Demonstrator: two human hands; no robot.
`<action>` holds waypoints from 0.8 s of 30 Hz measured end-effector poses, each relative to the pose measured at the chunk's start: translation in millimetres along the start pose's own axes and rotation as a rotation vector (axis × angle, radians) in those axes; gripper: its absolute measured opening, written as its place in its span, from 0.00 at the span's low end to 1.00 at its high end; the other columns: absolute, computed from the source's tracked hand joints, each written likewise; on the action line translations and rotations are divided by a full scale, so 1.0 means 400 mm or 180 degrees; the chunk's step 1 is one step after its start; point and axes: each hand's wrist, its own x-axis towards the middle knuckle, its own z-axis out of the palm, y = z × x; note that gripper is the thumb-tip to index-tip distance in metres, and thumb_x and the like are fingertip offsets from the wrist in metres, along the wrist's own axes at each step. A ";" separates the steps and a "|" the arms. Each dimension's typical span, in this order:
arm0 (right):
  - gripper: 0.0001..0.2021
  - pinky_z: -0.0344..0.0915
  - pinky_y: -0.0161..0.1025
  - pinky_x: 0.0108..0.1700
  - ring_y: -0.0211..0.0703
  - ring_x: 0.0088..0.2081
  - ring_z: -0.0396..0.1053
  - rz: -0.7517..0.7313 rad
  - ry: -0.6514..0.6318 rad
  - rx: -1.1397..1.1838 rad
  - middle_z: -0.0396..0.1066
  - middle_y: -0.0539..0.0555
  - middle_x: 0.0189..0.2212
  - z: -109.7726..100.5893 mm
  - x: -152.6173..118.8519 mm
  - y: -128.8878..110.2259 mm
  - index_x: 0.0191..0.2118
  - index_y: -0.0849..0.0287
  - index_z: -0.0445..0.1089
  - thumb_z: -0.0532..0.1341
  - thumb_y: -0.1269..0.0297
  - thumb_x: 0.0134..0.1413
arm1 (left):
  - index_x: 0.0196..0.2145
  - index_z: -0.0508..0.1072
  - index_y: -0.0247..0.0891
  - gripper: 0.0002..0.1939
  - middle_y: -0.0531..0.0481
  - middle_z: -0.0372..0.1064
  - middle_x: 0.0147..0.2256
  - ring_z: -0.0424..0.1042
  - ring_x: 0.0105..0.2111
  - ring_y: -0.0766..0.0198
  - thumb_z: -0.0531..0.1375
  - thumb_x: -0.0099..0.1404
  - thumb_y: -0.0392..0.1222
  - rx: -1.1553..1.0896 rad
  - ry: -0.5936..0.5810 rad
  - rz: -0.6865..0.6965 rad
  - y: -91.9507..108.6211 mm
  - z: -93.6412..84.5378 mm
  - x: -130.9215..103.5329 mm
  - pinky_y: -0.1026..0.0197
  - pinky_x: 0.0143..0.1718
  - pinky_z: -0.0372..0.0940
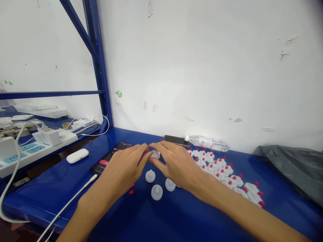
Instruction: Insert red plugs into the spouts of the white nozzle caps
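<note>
Both hands meet above the middle of the blue table. My right hand (173, 161) is closed on a small whitish translucent bottle (155, 154), mostly hidden by the fingers. My left hand (132, 161) has its fingertips pinched together at the bottle's tip; what they hold is hidden. Below the hands stand several uncapped translucent bottles (156, 192). Two small red caps (131, 192) lie beside my left wrist. Right of my right hand are many white bottles with red caps (222, 173), standing in a slanting group.
A phone (103, 161) showing a timer lies left, with a white case (77, 156) and cable (68, 205) nearby. Behind are a dark phone (177, 140) and a clear water bottle (208, 143). A grey bag (295, 168) lies right; a power strip (35, 149) is far left.
</note>
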 end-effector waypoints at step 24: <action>0.08 0.57 0.40 0.35 0.45 0.32 0.75 0.0257 0.0251 -0.0377 0.80 0.51 0.31 -0.001 0.012 0.077 0.48 0.50 0.74 0.61 0.59 0.67 | 0.24 0.54 0.42 0.25 0.55 0.57 0.22 0.57 0.23 0.64 0.42 0.75 0.57 -0.1195 0.0091 -0.0436 -0.031 -0.073 -0.014 0.60 0.27 0.52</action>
